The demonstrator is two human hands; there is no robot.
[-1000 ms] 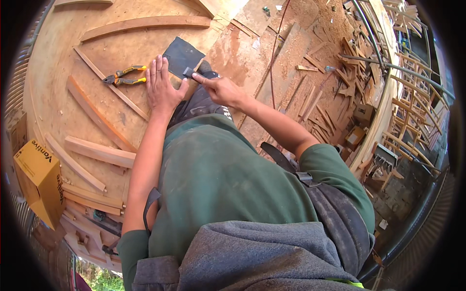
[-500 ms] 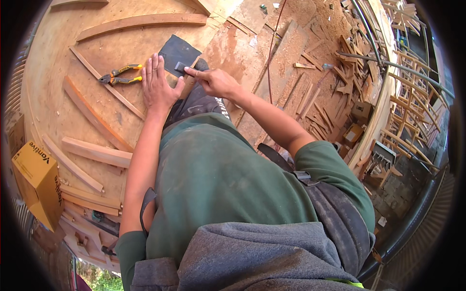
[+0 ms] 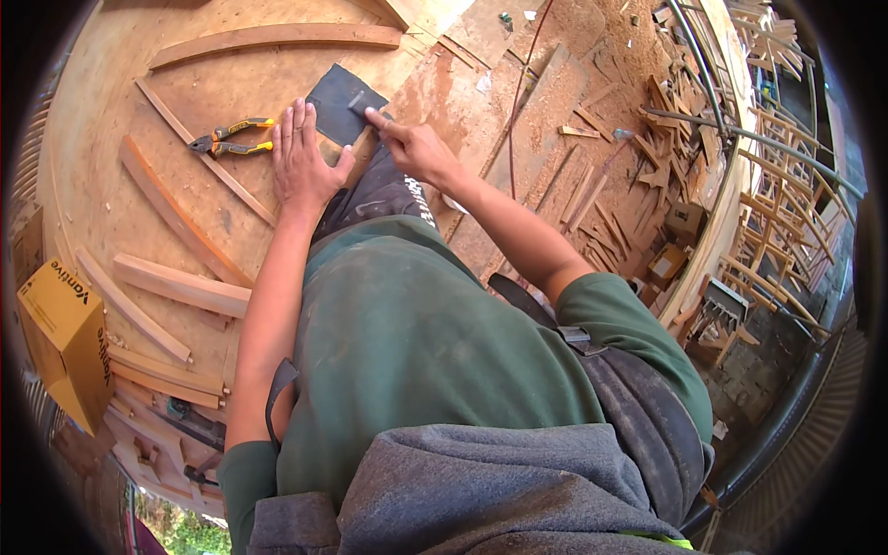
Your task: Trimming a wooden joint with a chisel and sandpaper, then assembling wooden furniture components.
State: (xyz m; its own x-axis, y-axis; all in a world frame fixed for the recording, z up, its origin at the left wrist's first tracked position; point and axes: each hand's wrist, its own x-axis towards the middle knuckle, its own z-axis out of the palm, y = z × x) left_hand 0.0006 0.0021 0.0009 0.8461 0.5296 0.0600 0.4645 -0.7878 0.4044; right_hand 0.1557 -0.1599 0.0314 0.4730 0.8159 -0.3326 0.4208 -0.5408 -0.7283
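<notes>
A dark grey sheet (image 3: 331,92) that looks like sandpaper lies on the pale wooden board in front of me. Pressed against its surface is a small flat metal blade (image 3: 358,102), held in the closed fingers of my right hand (image 3: 418,151). The thumb side of that hand is mostly hidden. My left hand (image 3: 303,165) lies flat with fingers stretched out, beside the sheet's left edge and touching its near corner. Just left of it, pliers (image 3: 231,137) with yellow and black handles rest, jaws to the left, across a thin wooden strip (image 3: 199,146).
Curved wooden pieces (image 3: 277,37) are spread over the board at left. A yellow cardboard box (image 3: 60,324) stands at the far left. Wood offcuts (image 3: 661,153) and sawdust cover the right side, with a dark red cord (image 3: 513,139) running through. Wooden frames (image 3: 786,194) stand beyond.
My right hand has slid the blade forward and slightly right over the sheet. My left hand stays nearly in place.
</notes>
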